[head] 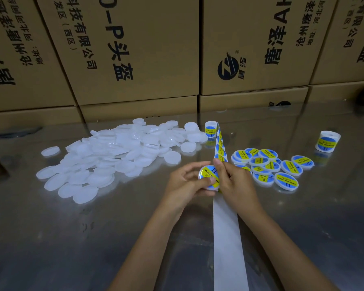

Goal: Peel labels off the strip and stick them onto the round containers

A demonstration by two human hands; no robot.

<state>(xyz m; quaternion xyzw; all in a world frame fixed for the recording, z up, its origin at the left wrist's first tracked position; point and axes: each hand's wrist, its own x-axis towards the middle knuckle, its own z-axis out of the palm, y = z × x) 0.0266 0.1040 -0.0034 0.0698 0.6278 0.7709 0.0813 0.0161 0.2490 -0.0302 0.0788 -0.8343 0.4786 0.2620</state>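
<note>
Head view: left hand [185,181] grips container [208,177] above table [72,238], fingers curled round its rim. Right hand [233,181] fingers pinch label [212,174] onto it; strip [227,238] runs beneath.

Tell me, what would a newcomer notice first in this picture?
The left hand and right hand together hold a round white container with a blue-and-yellow label at centre. Left of them spreads a big heap of unlabelled translucent white round containers; to the right, a small cluster of labelled containers.
</note>
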